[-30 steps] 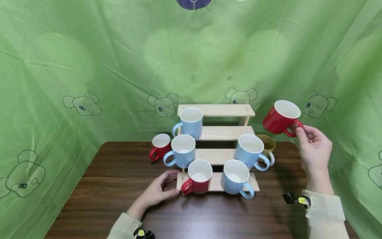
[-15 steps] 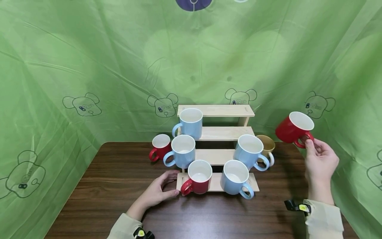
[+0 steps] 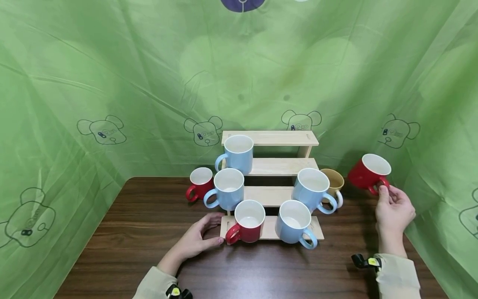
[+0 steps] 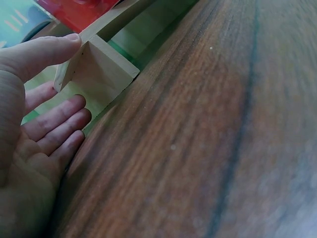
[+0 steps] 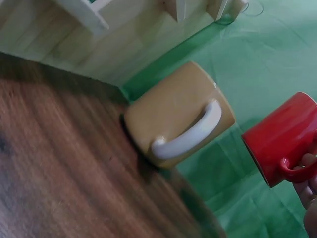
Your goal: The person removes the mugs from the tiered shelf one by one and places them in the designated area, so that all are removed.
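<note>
My right hand [image 3: 395, 209] holds a red mug [image 3: 364, 173] by its handle, white inside. The mug is tilted, in the air right of a mustard mug [image 5: 171, 109] with a white handle. My left hand [image 3: 196, 236] is at the left end of the lowest board of a stepped wooden rack [image 3: 269, 199]. Thumb and index finger grip that board end [image 4: 81, 54] on opposite edges; the other fingers are loose. On the lowest board stand a red mug [image 3: 252, 230] and a light blue mug [image 3: 289, 232].
More light blue mugs stand on the higher steps: one at left [image 3: 228, 197], one at right [image 3: 309, 195] and one farther up [image 3: 242, 161]. A smaller red mug [image 3: 203, 187] is left of the rack on the dark wooden table [image 3: 261, 274]. Green cloth [image 3: 149, 83] hangs behind and beside.
My right hand has lowered the red mug, first moving right and then slightly back left, down toward table height. The left hand and the rack have stayed put.
</note>
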Demonstrator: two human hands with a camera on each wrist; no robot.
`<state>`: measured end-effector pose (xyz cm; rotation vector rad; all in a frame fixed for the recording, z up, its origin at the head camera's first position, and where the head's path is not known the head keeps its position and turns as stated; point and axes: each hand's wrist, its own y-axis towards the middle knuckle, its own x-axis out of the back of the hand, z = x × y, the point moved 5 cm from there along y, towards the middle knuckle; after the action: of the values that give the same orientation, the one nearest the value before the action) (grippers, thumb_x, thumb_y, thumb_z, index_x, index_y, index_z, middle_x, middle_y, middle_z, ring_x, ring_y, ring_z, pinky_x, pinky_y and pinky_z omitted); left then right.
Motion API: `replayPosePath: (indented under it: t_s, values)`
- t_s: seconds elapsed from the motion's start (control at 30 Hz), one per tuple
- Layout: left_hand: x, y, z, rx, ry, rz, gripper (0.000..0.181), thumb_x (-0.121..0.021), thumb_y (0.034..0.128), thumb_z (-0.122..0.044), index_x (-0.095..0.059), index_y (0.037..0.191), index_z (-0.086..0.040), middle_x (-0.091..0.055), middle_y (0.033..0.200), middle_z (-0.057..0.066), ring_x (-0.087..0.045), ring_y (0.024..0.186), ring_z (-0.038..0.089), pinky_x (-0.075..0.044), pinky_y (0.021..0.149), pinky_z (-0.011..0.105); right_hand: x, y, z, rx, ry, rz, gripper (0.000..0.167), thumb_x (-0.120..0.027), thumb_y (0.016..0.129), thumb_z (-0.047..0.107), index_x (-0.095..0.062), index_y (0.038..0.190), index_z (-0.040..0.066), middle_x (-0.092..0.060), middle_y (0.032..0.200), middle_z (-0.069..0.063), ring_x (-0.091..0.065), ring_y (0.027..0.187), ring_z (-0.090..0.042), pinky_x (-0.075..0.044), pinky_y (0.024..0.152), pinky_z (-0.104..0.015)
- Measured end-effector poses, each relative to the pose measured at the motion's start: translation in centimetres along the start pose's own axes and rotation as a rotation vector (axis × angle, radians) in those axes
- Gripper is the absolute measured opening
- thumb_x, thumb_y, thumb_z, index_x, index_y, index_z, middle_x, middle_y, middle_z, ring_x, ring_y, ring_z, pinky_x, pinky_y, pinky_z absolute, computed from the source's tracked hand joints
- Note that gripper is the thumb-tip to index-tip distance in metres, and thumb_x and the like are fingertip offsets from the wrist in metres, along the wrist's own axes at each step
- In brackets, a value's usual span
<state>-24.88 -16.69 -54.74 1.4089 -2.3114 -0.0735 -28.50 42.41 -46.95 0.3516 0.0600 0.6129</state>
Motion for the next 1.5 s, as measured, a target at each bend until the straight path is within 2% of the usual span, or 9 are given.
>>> replayPosePath:
  t_s: [0.33,0.6,0.73,1.03,1.1,1.27,1.37,1.5]
  values:
    - [-0.2,0.2,-0.2,0.022,-0.004,-0.001,0.068,-0.086,0.0963,-0.012,-0.052,0.156,-0.008,-0.066,0.147,0.011,-0.063,0.137,0.029,-0.05,0.12,0.038,0.2,0.1,-1.4,-0.003,-0.022,0.056,0.022,-0.077,0.102,0.013,-0.077,0.118,-0.002,-0.064,0.077,0.04,-0.064,0.073,0.02,-0.05,0.067,0.001]
    - [-0.4,0.5,-0.2,0.012,0.002,0.002,0.068,-0.086,0.0961,-0.012,-0.052,0.155,-0.005,-0.067,0.145,0.01,-0.063,0.136,0.027,-0.05,0.12,0.037,0.1,0.3,-3.3,-0.023,-0.043,0.09,0.006,-0.077,0.103,0.014,-0.076,0.109,0.016,-0.063,0.077,0.042,-0.064,0.073,0.021,-0.049,0.066,0.001]
    - [-0.5,0.6,-0.1,0.006,0.004,0.006,0.068,-0.086,0.0964,-0.012,-0.053,0.155,-0.006,-0.067,0.145,0.009,-0.063,0.136,0.026,-0.05,0.12,0.038,-0.1,0.0,-3.7,-0.035,-0.015,0.106,0.01,-0.077,0.103,0.013,-0.074,0.104,0.022,-0.065,0.077,0.04,-0.065,0.074,0.019,-0.05,0.067,0.0]
    - [-0.4,0.3,0.0,0.0,-0.01,0.009,0.068,-0.085,0.0971,-0.01,-0.051,0.156,-0.003,-0.066,0.147,0.012,-0.062,0.138,0.03,-0.049,0.121,0.037,-0.5,-0.3,-4.1,-0.069,0.021,0.133,0.006,-0.076,0.103,0.011,-0.075,0.104,0.016,-0.067,0.077,0.037,-0.067,0.074,0.017,-0.052,0.068,-0.001]
    - [-0.3,0.3,0.0,0.005,-0.007,0.006,0.069,-0.085,0.0969,-0.01,-0.05,0.156,-0.002,-0.066,0.147,0.012,-0.062,0.138,0.03,-0.049,0.121,0.037,-0.7,-0.3,-4.3,-0.08,0.03,0.14,0.005,-0.075,0.103,0.009,-0.075,0.108,0.01,-0.067,0.078,0.037,-0.067,0.075,0.017,-0.052,0.069,-0.001]
    - [0.0,0.1,-0.1,0.002,0.006,-0.002,0.067,-0.085,0.0966,-0.01,-0.052,0.155,-0.004,-0.067,0.146,0.012,-0.063,0.137,0.031,-0.049,0.121,0.04,-1.1,-0.3,-4.9,-0.088,0.021,0.154,0.017,-0.073,0.104,0.008,-0.072,0.117,-0.003,-0.066,0.079,0.037,-0.066,0.077,0.018,-0.052,0.07,-0.001]
    - [0.0,0.0,-0.1,0.005,0.01,-0.002,0.067,-0.085,0.0964,-0.011,-0.052,0.155,-0.006,-0.067,0.146,0.011,-0.063,0.137,0.031,-0.049,0.121,0.041,-1.0,-0.5,-5.1,-0.085,-0.007,0.156,0.016,-0.073,0.104,0.01,-0.073,0.116,0.0,-0.065,0.078,0.039,-0.065,0.076,0.019,-0.051,0.07,0.0]
    - [0.0,0.0,-0.1,0.018,0.014,0.001,0.068,-0.086,0.0962,-0.012,-0.052,0.155,-0.007,-0.067,0.146,0.01,-0.063,0.138,0.03,-0.049,0.121,0.042,-0.7,-0.8,-5.4,-0.091,-0.033,0.151,0.004,-0.075,0.104,0.014,-0.073,0.108,0.014,-0.063,0.076,0.04,-0.064,0.075,0.02,-0.051,0.071,0.0]
